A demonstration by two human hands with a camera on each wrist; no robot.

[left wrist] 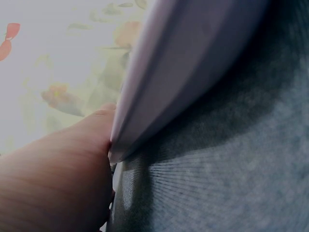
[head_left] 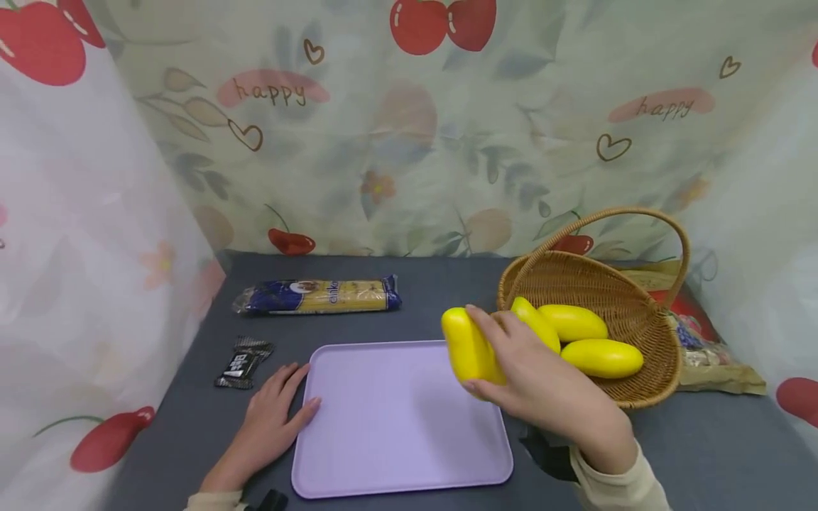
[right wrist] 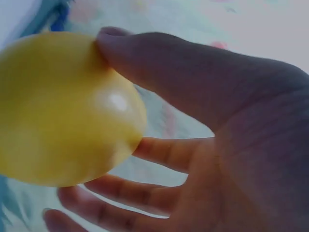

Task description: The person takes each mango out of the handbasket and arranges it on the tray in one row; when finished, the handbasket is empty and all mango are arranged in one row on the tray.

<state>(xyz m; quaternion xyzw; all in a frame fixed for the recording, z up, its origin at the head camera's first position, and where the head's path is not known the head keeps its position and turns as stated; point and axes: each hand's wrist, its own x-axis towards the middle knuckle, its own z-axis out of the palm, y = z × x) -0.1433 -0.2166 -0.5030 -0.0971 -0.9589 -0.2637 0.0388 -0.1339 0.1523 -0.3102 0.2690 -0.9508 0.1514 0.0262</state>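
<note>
My right hand (head_left: 540, 380) holds a smooth yellow mango (head_left: 469, 348) over the right part of a lilac tray (head_left: 396, 419). In the right wrist view the thumb (right wrist: 145, 55) presses on top of the mango (right wrist: 63, 111) and the other fingers lie along its underside. My left hand (head_left: 271, 411) rests at the tray's left edge, fingers fairly straight and thumb at the rim. The left wrist view has the hand (left wrist: 63, 169) against the tray's side (left wrist: 159, 82). More yellow mangoes (head_left: 603, 358) lie in a wicker basket (head_left: 667, 362) just right of my right hand.
A pasta packet (head_left: 319, 295) in blue and clear wrap lies at the back left. Nearer, left of the tray, is a small black wrapped packet (head_left: 243, 363). Behind the basket sits a brown and red bag (head_left: 722, 376). Printed curtains (head_left: 409, 177) enclose the grey table (head_left: 722, 454).
</note>
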